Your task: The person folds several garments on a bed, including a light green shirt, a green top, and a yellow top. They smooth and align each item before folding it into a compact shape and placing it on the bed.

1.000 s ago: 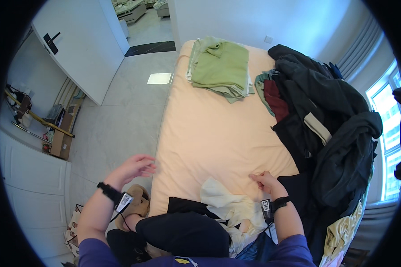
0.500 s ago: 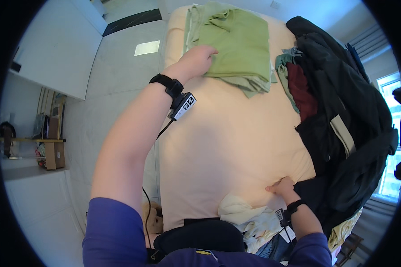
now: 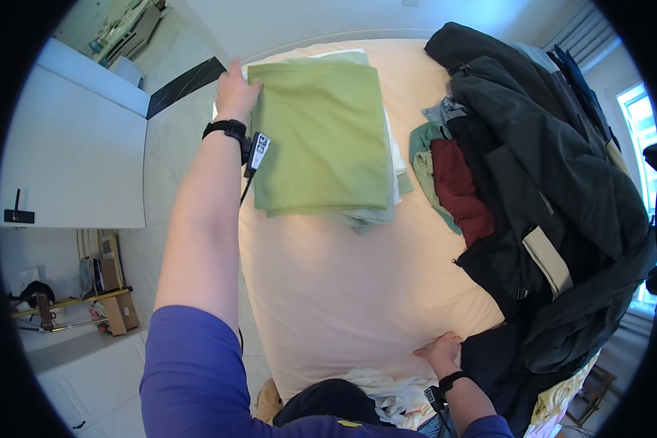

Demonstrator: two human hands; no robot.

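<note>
A pile of folded cloths lies on the peach-covered bed (image 3: pixel 321 292), topped by a smooth green cloth (image 3: pixel 321 139). Paler green and white layers show below its right and near edges. My left hand (image 3: pixel 237 95) reaches to the far left corner of this pile. Its thumb touches the green cloth while a finger points away, apart from the thumb. Lower right, my right hand (image 3: pixel 440 350) rests on the bed sheet beside dark clothing, thumb out to the left and nothing visible in it. Both wrists wear black straps with small tagged devices.
Dark jackets (image 3: pixel 540 168) heap along the bed's right side, with a maroon garment (image 3: pixel 461 191) at their left edge. Crumpled white cloth (image 3: pixel 394 390) lies by my body. A white door (image 3: pixel 80 139) and a cardboard box (image 3: pixel 121 314) stand left of the bed.
My left hand has moved to the far left corner of the green cloth, whose rumpled far part now lies flat. The view has shifted; my right hand stays on the sheet.
</note>
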